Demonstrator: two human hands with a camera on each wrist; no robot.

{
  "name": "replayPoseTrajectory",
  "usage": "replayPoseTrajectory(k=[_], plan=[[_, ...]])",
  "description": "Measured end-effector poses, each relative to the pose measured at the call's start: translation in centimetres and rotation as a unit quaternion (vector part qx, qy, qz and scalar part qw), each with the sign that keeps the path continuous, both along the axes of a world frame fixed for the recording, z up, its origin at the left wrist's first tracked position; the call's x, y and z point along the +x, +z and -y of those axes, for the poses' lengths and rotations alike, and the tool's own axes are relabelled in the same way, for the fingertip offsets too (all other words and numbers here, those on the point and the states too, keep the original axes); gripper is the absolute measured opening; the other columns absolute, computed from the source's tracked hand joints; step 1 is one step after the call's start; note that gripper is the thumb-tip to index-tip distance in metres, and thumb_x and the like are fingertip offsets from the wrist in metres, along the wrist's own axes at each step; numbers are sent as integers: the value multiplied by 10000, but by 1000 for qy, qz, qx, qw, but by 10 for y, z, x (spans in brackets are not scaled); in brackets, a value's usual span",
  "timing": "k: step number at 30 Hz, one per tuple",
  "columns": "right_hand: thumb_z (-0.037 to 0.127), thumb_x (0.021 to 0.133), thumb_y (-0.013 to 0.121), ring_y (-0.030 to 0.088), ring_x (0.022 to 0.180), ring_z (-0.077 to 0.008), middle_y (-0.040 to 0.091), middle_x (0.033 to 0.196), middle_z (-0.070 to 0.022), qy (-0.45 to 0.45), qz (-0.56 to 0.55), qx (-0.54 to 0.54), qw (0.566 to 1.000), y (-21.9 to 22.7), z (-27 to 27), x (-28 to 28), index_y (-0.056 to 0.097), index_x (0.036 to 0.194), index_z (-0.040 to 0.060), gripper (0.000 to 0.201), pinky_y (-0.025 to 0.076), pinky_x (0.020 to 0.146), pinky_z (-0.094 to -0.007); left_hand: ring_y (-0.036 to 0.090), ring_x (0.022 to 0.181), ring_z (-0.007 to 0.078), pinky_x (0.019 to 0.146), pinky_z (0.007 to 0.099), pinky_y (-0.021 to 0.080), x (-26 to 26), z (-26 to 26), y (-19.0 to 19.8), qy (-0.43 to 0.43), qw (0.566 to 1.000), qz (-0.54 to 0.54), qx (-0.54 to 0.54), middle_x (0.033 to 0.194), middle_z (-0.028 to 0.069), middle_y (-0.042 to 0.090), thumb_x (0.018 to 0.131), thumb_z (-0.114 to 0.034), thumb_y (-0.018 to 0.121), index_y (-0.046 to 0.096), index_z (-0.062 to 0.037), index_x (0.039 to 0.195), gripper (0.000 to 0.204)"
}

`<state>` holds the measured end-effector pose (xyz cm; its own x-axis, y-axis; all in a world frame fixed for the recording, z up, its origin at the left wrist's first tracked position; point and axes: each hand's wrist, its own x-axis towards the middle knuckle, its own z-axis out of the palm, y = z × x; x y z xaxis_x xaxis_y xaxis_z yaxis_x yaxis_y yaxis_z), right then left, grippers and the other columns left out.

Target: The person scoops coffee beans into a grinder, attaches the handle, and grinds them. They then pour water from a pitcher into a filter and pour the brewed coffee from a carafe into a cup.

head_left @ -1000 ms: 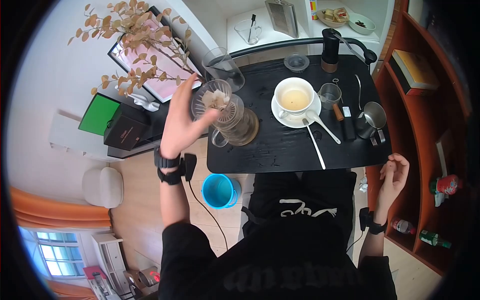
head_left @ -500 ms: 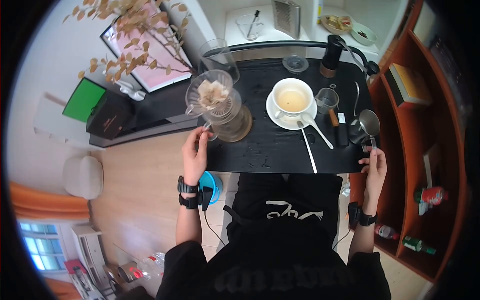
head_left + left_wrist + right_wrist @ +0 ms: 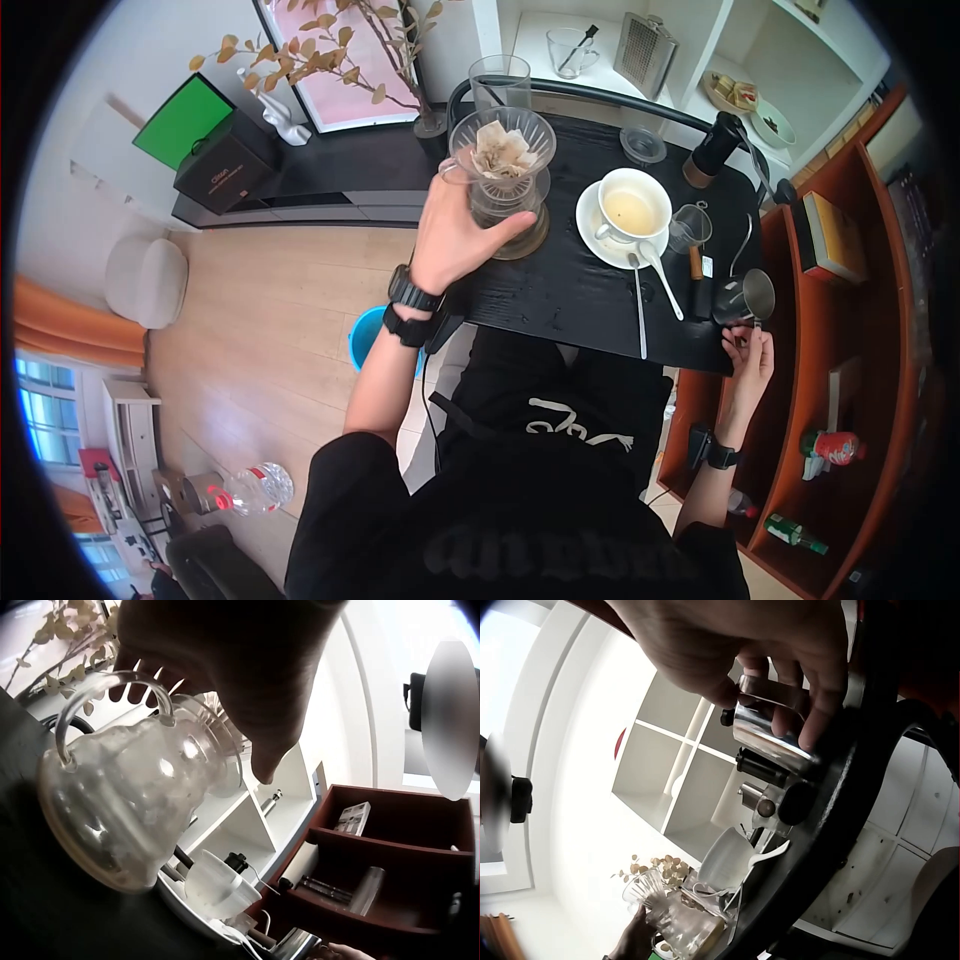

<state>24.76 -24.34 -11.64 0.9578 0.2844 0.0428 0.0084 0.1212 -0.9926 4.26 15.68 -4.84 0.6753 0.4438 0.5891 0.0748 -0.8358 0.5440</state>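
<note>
A clear ribbed glass dripper point(image 3: 535, 140) stands on the glass coffee server point(image 3: 120, 795), with a brown-stained paper filter point(image 3: 503, 150) inside. My left hand point(image 3: 455, 230) is at the dripper's near side, fingers partly behind it and thumb stretched out across the front. In the left wrist view the hand spans above the server's handle, its thumb apart from the glass. At the table's right edge, my right hand point(image 3: 750, 355) holds the handle of a small steel pitcher point(image 3: 769, 739), fingers curled round it. The pitcher stands upright on the black table point(image 3: 560, 305).
A white cup point(image 3: 635, 203) of pale liquid sits on a saucer, with a white spoon point(image 3: 665, 285) and a thin stirrer beside it. A small glass cup point(image 3: 690, 228), a hand grinder point(image 3: 710, 150) and a tall glass point(image 3: 502, 80) stand around. A blue bucket point(image 3: 368, 340) is below.
My left hand dropped from the dripper to the server's handle, then came back up beside the dripper. My right hand moved from beyond the table edge to the pitcher's handle. The head view has shifted.
</note>
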Motion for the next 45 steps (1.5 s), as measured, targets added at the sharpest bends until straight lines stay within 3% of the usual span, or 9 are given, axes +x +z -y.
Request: replayPoseTrajectory(k=[6, 12, 19, 24, 27, 30, 36, 39, 45], plan=[[194, 1043, 486, 672, 966, -224, 661, 983, -119, 5, 69, -3, 998, 4, 18, -2, 593, 934, 10, 239, 543, 893, -363, 584, 1198, 345, 1014, 398, 461, 2, 6, -5, 45, 998, -35, -38, 1303, 178, 605, 764, -415, 826, 540, -39, 1327, 735], [247, 1052, 432, 672, 909, -243, 652, 928, -111, 30, 147, -8, 989, 63, 0, -7, 602, 972, -19, 326, 536, 842, -370, 588, 1179, 348, 986, 407, 484, 1, 3, -8, 73, 996, -46, -27, 1315, 184, 585, 740, -485, 816, 554, -43, 1317, 773], [215, 1056, 441, 653, 860, -250, 633, 868, -125, 224, 186, 3, 957, 144, -74, -15, 589, 1027, -44, 299, 536, 826, -378, 626, 1098, 363, 907, 409, 530, 1, -1, -15, 76, 997, -6, -28, 1247, 205, 595, 711, -548, 804, 541, 16, 1281, 844], [216, 1064, 450, 625, 787, -148, 622, 810, -72, 333, 227, -125, 907, 186, -129, -29, 552, 912, -1, 284, 493, 747, -276, 643, 1049, 396, 857, 418, 554, 2, -2, -20, 87, 996, 1, -16, 1230, 244, 577, 696, -613, 776, 520, 75, 1267, 930], [259, 1050, 508, 535, 587, -50, 503, 635, 25, 325, 239, -237, 884, 203, -149, -27, 519, 801, 58, 321, 430, 564, -207, 655, 1015, 396, 850, 419, 557, 1, -2, -20, 92, 996, 2, -13, 1226, 246, 577, 695, -617, 773, 522, 74, 1271, 934], [290, 1046, 520, 390, 485, -16, 439, 572, 62, 318, 266, -280, 866, 226, -161, -24, 525, 770, 75, 350, 283, 461, -205, 662, 991, 399, 841, 421, 559, 1, -3, -21, 88, 996, 1, -13, 1225, 248, 577, 692, -621, 772, 524, 74, 1269, 936], [294, 1043, 524, 303, 518, -13, 349, 604, 86, 330, 336, -378, 798, 269, -188, -38, 541, 800, 52, 343, 249, 469, -217, 659, 992, 404, 833, 424, 559, 2, -3, -23, 95, 995, 8, -8, 1224, 251, 580, 693, -623, 769, 516, 73, 1275, 942], [305, 1027, 547, 435, 572, -68, 485, 620, 7, 319, 390, -406, 762, 281, -200, -46, 582, 810, -22, 394, 368, 536, -283, 655, 993, 411, 834, 431, 557, 0, 0, -17, 95, 995, 20, -2, 1215, 257, 585, 693, -616, 770, 516, 71, 1274, 935], [335, 1005, 558, 442, 578, -159, 477, 608, -113, 294, 456, -424, 725, 290, -218, -47, 543, 814, -43, 423, 402, 574, -347, 650, 985, 414, 841, 434, 553, -1, 0, -17, 92, 996, 15, -16, 1192, 243, 584, 697, -586, 775, 515, 70, 1258, 901]])
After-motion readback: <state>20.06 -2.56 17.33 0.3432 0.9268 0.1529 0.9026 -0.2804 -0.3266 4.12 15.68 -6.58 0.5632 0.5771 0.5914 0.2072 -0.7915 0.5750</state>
